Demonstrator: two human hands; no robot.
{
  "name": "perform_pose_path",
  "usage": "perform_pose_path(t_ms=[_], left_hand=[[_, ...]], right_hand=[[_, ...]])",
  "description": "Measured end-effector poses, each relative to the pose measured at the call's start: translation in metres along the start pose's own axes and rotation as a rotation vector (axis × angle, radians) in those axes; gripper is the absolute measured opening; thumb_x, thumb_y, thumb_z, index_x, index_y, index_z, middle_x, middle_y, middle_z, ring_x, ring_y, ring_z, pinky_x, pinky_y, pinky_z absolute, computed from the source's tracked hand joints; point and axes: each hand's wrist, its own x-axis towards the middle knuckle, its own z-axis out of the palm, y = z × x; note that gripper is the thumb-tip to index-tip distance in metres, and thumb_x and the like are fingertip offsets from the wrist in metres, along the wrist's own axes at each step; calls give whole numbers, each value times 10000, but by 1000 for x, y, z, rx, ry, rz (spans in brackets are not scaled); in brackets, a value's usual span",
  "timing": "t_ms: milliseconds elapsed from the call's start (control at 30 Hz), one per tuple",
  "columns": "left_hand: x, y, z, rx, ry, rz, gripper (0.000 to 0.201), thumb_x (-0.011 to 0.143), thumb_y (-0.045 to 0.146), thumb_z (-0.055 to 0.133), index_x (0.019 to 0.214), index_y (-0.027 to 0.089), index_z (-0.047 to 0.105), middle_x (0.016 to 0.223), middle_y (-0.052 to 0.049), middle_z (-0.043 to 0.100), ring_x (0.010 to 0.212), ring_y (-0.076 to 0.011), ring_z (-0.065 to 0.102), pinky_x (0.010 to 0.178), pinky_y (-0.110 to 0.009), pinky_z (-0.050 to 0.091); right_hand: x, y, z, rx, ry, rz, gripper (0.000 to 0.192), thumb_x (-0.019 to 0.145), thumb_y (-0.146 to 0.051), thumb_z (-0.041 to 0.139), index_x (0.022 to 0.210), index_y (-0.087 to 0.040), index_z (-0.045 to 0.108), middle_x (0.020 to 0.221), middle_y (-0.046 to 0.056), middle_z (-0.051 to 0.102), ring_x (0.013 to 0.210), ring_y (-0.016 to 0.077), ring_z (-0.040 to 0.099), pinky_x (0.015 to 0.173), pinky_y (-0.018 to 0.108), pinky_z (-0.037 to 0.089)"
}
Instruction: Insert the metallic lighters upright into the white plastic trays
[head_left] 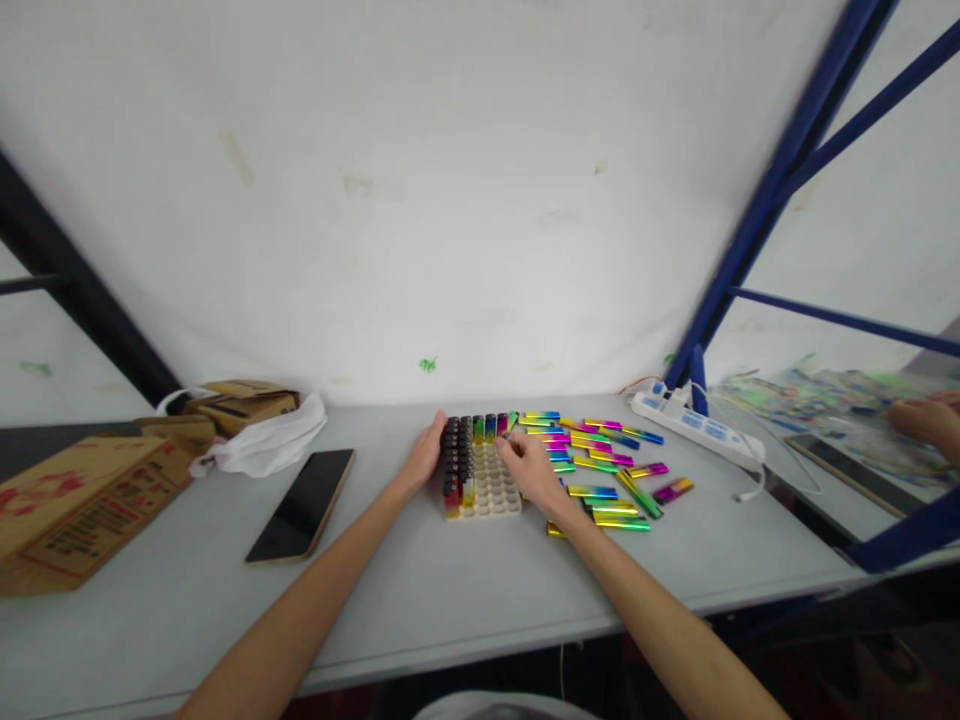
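Observation:
A pale tray (491, 512) with rows of round-edged slots sits on the table, angled slightly. Black-topped lighters (452, 465) stand upright in its left columns and along its far row. My left hand (426, 455) is at the tray's left edge, closed against its side, with some fingers hidden. Over the right part of the tray, my right hand (529, 465) is pinched on a lighter (505, 436); only a small dark end shows at the fingertips. Shiny rainbow-coloured lighters (592, 492) lie scattered flat to the right of that hand.
A dark phone (301, 507) lies left of the tray. Farther left are a white plastic bag (270, 440) and cardboard boxes (97, 500). A white power strip (697, 428) lies near the blue frame (750, 230). Another person's hand (926, 420) shows at far right.

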Motion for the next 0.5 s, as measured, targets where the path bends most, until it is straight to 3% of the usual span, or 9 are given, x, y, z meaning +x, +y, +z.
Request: perform_pose_path(t_ms=[200, 367, 500], left_hand=[[5, -10, -1, -21, -17, 14, 856, 853, 905, 297, 869, 179, 749, 892, -94, 778, 937, -298, 694, 967, -408, 496], [4, -10, -1, -1, -7, -6, 867, 845, 913, 314, 865, 163, 748, 882, -102, 776, 931, -302, 678, 981, -416, 482], [3, -7, -1, -23, -10, -17, 875, 830, 930, 319, 853, 170, 752, 892, -107, 778, 939, -309, 669, 968, -415, 478]], right_hand=[[-4, 1, -1, 4, -39, -28, 401, 912, -483, 477, 615, -226, 400, 578, -38, 393, 570, 129, 360, 559, 283, 227], [-6, -1, -2, 20, -35, -54, 528, 950, -612, 495, 615, -229, 352, 587, -53, 327, 578, 119, 328, 558, 281, 214], [-7, -3, -2, -3, -22, -79, 535, 964, -606, 492, 615, -231, 337, 594, -57, 307, 581, 117, 311, 560, 284, 204]])
